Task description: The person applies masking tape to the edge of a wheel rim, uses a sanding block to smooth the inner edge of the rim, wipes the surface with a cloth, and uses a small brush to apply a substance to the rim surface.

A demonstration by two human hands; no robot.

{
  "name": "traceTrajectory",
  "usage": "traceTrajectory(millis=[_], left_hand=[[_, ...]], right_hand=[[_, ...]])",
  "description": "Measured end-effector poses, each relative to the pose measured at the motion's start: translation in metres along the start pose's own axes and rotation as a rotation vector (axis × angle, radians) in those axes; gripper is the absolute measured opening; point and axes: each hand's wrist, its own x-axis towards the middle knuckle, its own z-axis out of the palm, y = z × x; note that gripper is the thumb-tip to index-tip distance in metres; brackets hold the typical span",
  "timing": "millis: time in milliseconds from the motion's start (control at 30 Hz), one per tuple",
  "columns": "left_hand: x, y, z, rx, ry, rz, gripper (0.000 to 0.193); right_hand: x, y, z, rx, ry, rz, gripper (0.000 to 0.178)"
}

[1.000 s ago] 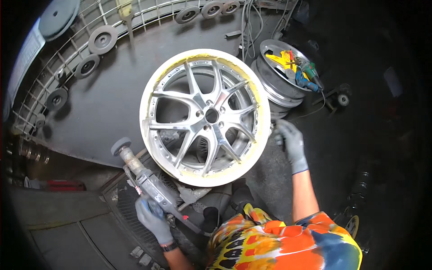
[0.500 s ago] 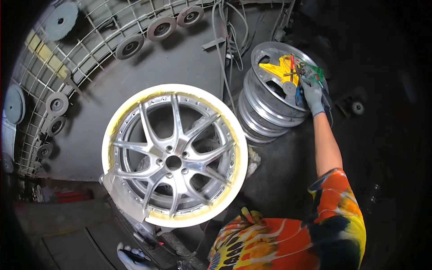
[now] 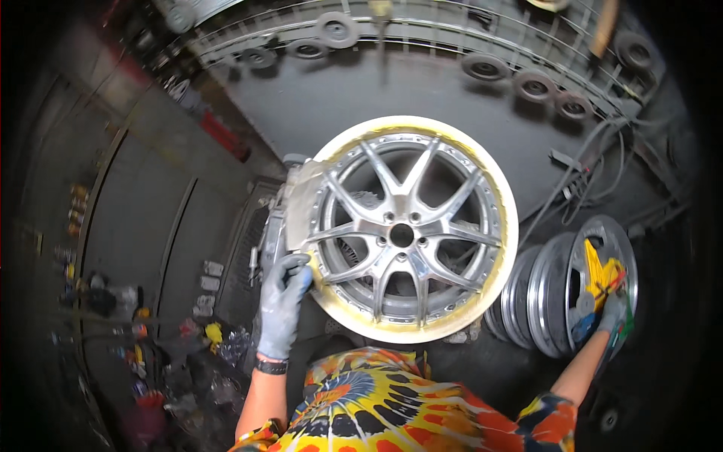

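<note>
Discs [image 3: 337, 41] are hanging at twelve o'clock. Central wheel [image 3: 401, 212] is already wearing rim covering [image 3: 407, 332]; remaining work isn't showing. Your left hand [image 3: 280, 307] is resting half-curled at its eight o'clock, right hand [image 3: 614, 313] at four; fingers' clamping I cannot tell.

I can see discs [image 3: 482, 68] along the wire rack [image 3: 422, 47] up top, looped cables [image 3: 623, 154] at right, and a red object [image 3: 224, 136] at left.

Wheel [image 3: 401, 209] lay at centre — left hand [image 3: 285, 303] at its left edge. Rim stack [image 3: 544, 301] sat to its right — right hand [image 3: 614, 313] at tools [image 3: 584, 327] on top. Discs [image 3: 535, 87] ranged behind.
</note>
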Motion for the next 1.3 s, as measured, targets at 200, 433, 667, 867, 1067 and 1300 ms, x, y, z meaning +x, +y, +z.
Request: traceTrajectory(millis=[200, 433, 667, 867, 1067, 1300], left_hand=[[-0.015, 0.009, 0.044, 0.121, -0.056, -0.087, 0.026], [-0.005, -0.001, 0.063, -0.145, -0.310, 0.008, 0.022], [0.020, -0.026, -0.012, 0.177, -0.205, 0.330, 0.017], [0.097, -0.051, -0.045, 0.295, 0.131, 0.488, 0.024], [0.164, -0.083, -0.042, 0.243, -0.037, 0.580, 0.036], [0.159, -0.074, -0.042, 0.259, -0.023, 0.505, 0.041]], right_hand=[[-0.222, -0.319, -0.195, 0.786, -0.209, -0.326, 0.040], [-0.421, -0.526, -0.316, 1.298, -1.324, -0.533, 0.037], [-0.448, -0.578, -0.324, 1.182, -1.579, -0.516, 0.021], [-0.481, -0.676, -0.283, 1.113, -0.758, -0.523, 0.027], [-0.488, -0.766, -0.243, 1.021, -0.526, -0.422, 0.025], [-0.502, -0.767, -0.243, 1.018, -0.374, -0.356, 0.024]])
